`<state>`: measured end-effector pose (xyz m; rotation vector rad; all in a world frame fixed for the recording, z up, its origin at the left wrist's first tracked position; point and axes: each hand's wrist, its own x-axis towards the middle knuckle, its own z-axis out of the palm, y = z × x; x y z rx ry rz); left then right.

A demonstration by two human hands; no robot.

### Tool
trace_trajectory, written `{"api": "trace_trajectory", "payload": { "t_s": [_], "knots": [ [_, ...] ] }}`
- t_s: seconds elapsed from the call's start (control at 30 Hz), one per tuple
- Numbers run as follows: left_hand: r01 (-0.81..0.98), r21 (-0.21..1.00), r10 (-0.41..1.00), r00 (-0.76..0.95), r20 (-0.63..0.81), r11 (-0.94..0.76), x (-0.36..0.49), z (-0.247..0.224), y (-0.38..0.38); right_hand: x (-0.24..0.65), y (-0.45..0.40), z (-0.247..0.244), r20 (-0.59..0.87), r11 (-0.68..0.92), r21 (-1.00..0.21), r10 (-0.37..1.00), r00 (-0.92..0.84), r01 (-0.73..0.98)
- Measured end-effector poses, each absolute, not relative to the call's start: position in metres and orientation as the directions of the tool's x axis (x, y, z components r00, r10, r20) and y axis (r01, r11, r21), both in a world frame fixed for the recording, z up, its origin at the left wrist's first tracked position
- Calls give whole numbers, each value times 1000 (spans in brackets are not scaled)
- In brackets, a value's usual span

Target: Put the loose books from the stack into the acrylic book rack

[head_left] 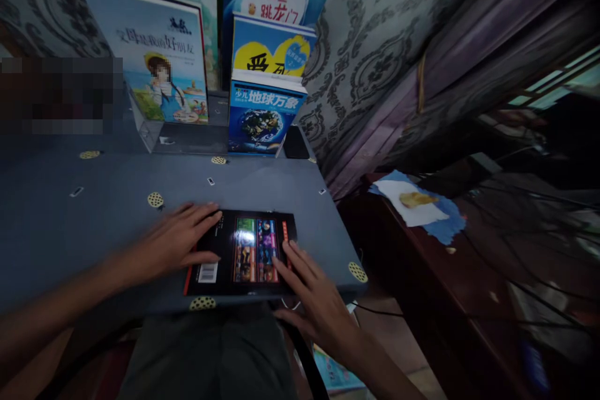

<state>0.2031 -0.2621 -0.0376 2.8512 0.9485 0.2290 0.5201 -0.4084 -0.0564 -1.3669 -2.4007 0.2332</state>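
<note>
Fingers (206,224) of the left hand (180,240) lie stretched out and slightly parted over the left edge of a black book (225,256), palm down, with the thumb set apart from them and lying over the cover. The right hand (319,300) comes in from the lower right, its fingers (289,276) also extended and spread, reaching over the book's right side, while its thumb points left, below the book. Neither hand is closed around the book, which lies flat near the front edge of a grey-blue worktop (117,187), at lower centre of the frame. Its upward side bears two columns of small colourful pictures with a bright glare on them, and a white barcode at lower left. Farther back, upper left of centre, a light blue book (182,81) with a figure in a yellow hat stands upright in a clear holder (187,140). To its right stands a blue globe book (262,128), in front of a book with yellow hearts (269,53); just beside its base lies a dark flat object (296,142). Patterned fabric (360,44) hangs behind, upper centre right. On the right, a dark reddish surface (450,275) carries a blue cloth-like piece (452,225) under a white sheet (403,209), with a yellowish-brown item (417,199) on top. Dark-clothed legs (210,356) show at bottom centre.
</note>
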Motion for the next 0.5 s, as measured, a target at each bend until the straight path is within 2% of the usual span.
{"api": "trace_trajectory", "payload": {
  "t_s": [0.17,0.3,0.43,0.5],
  "knots": [
    [518,233,538,843,22,-823,190,-31,-273,523,-420,-58,433,604,-320,779,-455,730],
    [501,412,523,850,-67,-761,182,-13,-260,524,-407,-37,527,643,-431,749,-402,633],
    [372,677,472,881,-42,-635,174,-6,-242,523,-380,-14,497,531,-615,835,-236,583],
    [411,706,591,807,13,-577,173,-7,-236,521,-361,-9,444,398,-694,893,-79,600]
  ]
}}
